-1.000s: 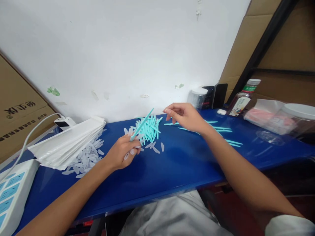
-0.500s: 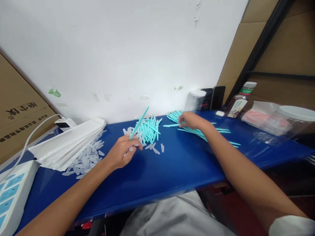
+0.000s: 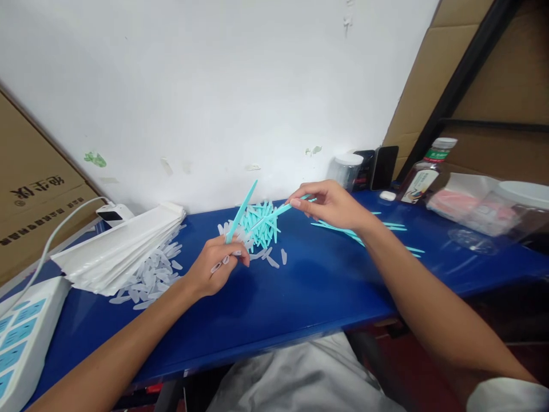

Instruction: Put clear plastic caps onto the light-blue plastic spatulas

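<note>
My left hand (image 3: 217, 264) is closed round the lower end of a turquoise eyebrow razor (image 3: 242, 209), its tip pointing up. Small translucent caps show between those fingers. With thumb and fingertips, my right hand (image 3: 332, 203) pinches another turquoise razor (image 3: 278, 212), which points left and down over a heap of razors (image 3: 266, 229). A few loose translucent caps (image 3: 271, 261) lie in front of that heap. Beneath my right wrist, several more razors (image 3: 338, 230) are spread out on the blue table (image 3: 274, 309); my hand hides some of them.
White plastic sleeves (image 3: 120, 246) lie stacked at the left beside a pile of translucent caps (image 3: 150, 274). A power strip (image 3: 32, 337) sits at the near left. Along the right stand a clear jar (image 3: 346, 171), phones (image 3: 384, 167), a bottle (image 3: 429, 171) and a lidded tub (image 3: 521, 206).
My right hand has lifted a razor off the spread at the right and carried it up and left towards the heap. My left hand has hardly moved.
</note>
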Demonstrator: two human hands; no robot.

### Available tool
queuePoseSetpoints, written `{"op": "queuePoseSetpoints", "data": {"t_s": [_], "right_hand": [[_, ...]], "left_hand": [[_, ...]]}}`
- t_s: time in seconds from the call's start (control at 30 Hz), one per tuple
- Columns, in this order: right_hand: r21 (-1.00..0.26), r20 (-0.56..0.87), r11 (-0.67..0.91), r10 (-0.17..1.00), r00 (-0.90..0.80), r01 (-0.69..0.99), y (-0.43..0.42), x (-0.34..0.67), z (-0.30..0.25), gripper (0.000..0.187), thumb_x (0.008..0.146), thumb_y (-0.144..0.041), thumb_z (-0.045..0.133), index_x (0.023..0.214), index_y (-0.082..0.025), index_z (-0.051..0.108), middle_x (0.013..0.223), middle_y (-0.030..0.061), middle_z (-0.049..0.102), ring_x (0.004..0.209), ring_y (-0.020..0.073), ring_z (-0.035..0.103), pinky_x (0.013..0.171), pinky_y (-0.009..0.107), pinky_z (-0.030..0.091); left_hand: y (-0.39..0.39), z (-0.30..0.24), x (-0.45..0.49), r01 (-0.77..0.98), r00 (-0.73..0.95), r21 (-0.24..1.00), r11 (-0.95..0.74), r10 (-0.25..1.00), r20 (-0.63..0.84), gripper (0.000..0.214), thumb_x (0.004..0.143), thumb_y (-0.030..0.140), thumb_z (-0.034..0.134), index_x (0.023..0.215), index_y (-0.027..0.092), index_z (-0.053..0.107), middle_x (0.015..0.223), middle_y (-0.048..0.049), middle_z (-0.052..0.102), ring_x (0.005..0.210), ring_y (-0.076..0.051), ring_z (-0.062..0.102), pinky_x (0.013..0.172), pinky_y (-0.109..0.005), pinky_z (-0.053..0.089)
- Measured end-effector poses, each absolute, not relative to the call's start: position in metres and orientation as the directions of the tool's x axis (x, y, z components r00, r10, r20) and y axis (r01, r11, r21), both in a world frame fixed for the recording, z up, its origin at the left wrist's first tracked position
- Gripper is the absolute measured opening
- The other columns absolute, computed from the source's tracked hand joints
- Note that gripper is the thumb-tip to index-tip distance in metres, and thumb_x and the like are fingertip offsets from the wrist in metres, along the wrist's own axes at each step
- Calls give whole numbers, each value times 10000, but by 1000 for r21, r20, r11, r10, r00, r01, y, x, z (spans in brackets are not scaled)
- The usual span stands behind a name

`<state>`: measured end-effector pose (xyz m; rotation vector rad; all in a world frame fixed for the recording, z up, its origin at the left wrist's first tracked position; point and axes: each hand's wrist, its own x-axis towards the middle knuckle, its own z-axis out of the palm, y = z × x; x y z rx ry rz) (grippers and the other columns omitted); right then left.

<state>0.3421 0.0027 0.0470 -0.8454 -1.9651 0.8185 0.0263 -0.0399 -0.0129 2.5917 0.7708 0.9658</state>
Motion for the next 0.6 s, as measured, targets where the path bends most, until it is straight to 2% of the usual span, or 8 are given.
{"op": "queuePoseSetpoints", "data": {"t_s": [0.33, 0.6], "right_hand": [[-786, 459, 584, 771, -440, 204, -4, 329, 43, 388, 878, -548, 755, 974, -177, 818, 967, 76, 747, 634, 124, 590, 529, 262, 450], [-774, 482, 595, 775, -409, 217, -3, 332, 44, 369, 898, -532, 739, 965, -177, 811, 971, 81, 735, 656, 131, 583, 535, 269, 434]], "left_hand": [[-40, -14, 28, 346, 652, 450, -823, 556, 515, 441, 1051, 312, 345, 804, 181, 685, 749, -45, 693, 696, -183, 566, 790, -341, 451], [-41, -13, 29, 330, 659, 452, -829, 545, 519, 417, 1044, 283, 354, 812, 176, 684, 760, -32, 682, 693, -172, 555, 765, -337, 415]]}}
